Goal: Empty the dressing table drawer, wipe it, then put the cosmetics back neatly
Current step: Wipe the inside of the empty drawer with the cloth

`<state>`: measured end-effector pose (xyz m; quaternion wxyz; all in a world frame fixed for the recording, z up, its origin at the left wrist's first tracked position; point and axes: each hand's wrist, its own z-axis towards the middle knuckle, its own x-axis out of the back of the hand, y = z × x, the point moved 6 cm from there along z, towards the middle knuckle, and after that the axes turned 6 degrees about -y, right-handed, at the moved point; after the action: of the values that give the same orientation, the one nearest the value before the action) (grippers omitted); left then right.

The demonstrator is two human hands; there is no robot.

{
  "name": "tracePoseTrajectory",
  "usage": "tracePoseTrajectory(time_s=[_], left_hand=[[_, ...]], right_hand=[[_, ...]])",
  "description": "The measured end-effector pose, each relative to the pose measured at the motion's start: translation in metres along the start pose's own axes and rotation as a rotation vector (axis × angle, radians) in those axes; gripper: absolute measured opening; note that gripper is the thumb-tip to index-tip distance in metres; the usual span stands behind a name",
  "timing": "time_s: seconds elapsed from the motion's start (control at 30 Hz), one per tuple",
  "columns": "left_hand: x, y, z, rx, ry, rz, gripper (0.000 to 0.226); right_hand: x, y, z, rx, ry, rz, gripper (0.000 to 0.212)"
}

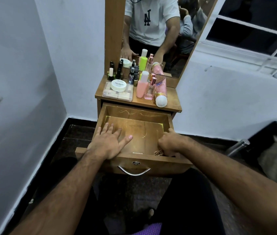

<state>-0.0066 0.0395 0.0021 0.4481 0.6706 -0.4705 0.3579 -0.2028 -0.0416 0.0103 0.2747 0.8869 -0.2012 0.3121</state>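
Drawer (166,123) pulled out, bare inside. Left hand (108,141) flat, fingers spread, on its bottom; right hand (169,144) gripping brown cloth (159,152) at front corner. Cosmetics (142,85) up on desk (172,100).

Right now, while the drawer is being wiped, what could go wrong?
1. The pink can lies on its side near the tabletop's front edge; shaking might roll it into the drawer.
2. The left hand presses on the pulled-out drawer while the right hand scrubs with the cloth; it may sag.
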Motion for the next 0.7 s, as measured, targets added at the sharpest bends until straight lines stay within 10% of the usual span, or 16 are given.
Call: tracePoseTrajectory(time_s=[0.23,0.47,0.7], left_hand=[[0.000,0.000,-0.001,-0.009,0.022,0.019,0.099],[-0.002,-0.003,0.003,-0.016,0.041,0.018,0.104],[-0.006,-0.005,0.009,-0.007,0.054,0.017,0.105]], right_hand=[[-0.016,0.007,0.012,-0.021,-0.165,-0.070,0.035],[0.013,0.027,0.017,-0.202,0.212,-0.274,0.035],[-0.011,0.007,0.011,0.012,0.122,-0.194,0.029]])
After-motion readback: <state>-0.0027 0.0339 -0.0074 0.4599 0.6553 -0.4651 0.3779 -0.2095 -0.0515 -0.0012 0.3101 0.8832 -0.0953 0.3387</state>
